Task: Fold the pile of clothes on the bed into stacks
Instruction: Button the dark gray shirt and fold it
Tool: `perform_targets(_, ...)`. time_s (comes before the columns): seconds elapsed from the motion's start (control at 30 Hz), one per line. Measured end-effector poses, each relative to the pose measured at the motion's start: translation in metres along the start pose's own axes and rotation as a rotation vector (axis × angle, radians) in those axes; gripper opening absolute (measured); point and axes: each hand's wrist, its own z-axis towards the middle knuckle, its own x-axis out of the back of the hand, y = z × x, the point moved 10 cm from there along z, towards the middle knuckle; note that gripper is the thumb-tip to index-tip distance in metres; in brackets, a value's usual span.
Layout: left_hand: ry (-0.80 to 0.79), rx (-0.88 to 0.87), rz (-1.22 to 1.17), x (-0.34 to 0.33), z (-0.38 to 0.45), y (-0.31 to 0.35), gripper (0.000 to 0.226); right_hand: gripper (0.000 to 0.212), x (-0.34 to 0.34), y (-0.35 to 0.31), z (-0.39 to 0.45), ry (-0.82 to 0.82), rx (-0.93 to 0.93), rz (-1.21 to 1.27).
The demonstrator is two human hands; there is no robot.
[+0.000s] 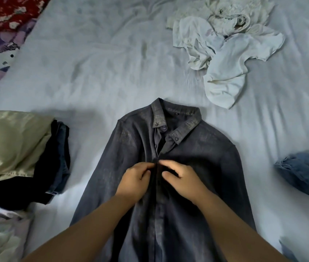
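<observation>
The left hand (134,181) and the right hand (180,179) are meeting at the chest of the dark grey shirt (197,157), each pinching one edge of the button placket between thumb and curled fingers, apparently working a button closed. The shirt is lying face up on the pale bedsheet (97,59), collar (176,120) pointing away from the person, its sleeves running down along its sides. It is looking like a light, limp woven fabric that will crease and slide easily, so it is probably best taken hold of at the shoulders and the hem (the collar being the only stiffer part). There are no containers here; a stack of folded clothes (17,148), a beige piece on top of dark ones, is sitting to the left, just beside the shirt. White garments (223,53) are lying crumpled further up the bed, and a blue garment (305,173) is waiting at the right edge.
</observation>
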Motion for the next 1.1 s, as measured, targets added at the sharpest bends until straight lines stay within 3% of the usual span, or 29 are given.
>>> perform_targets(0.07,0.093,0.017,0.021,0.010,0.003,-0.001,0.023,0.023,0.045,-0.004,-0.011,0.339,0.100,-0.092)
perform_targets(0.13,0.184,-0.006,0.056,0.020,0.004,0.006,0.018,0.025,0.089,-0.001,-0.034,0.663,0.155,-0.247)
perform_targets(0.23,0.400,-0.039,0.217,0.039,0.006,0.013,0.019,0.025,0.137,0.037,-0.062,0.877,-0.100,-0.381)
perform_targets(0.33,0.483,0.162,0.352,0.057,0.004,-0.014,0.033,0.044,0.143,0.078,-0.075,0.775,-0.414,-0.400)
perform_targets(0.4,0.381,0.405,0.390,0.062,-0.004,-0.047,0.052,0.052,0.135,0.084,-0.076,0.708,-0.458,-0.456)
perform_targets(0.47,0.281,0.491,0.438,0.064,-0.011,-0.063,0.060,0.058,0.124,0.086,-0.076,0.676,-0.447,-0.455)
perform_targets(0.57,0.174,0.359,0.540,0.067,-0.007,-0.051,0.056,0.065,0.114,0.081,-0.074,0.660,-0.341,-0.389)
perform_targets(0.73,0.366,0.192,0.751,0.133,0.016,-0.043,0.043,0.070,0.170,0.070,-0.071,0.718,-0.230,-0.680)
perform_targets(0.83,0.334,0.008,0.932,0.138,0.029,-0.043,0.045,0.064,0.196,0.069,-0.064,0.719,-0.115,-0.802)
perform_targets(0.9,0.280,-0.012,1.024,0.126,0.035,-0.053,0.051,0.063,0.196,0.070,-0.058,0.686,-0.070,-0.873)
perform_targets(1.0,0.336,-0.029,0.930,0.108,0.032,-0.045,0.054,0.063,0.185,0.053,-0.056,0.769,-0.063,-0.947)
perform_targets(1.1,0.265,-0.209,0.828,0.059,0.015,-0.007,0.056,0.043,0.135,0.020,-0.051,0.727,0.081,-0.885)
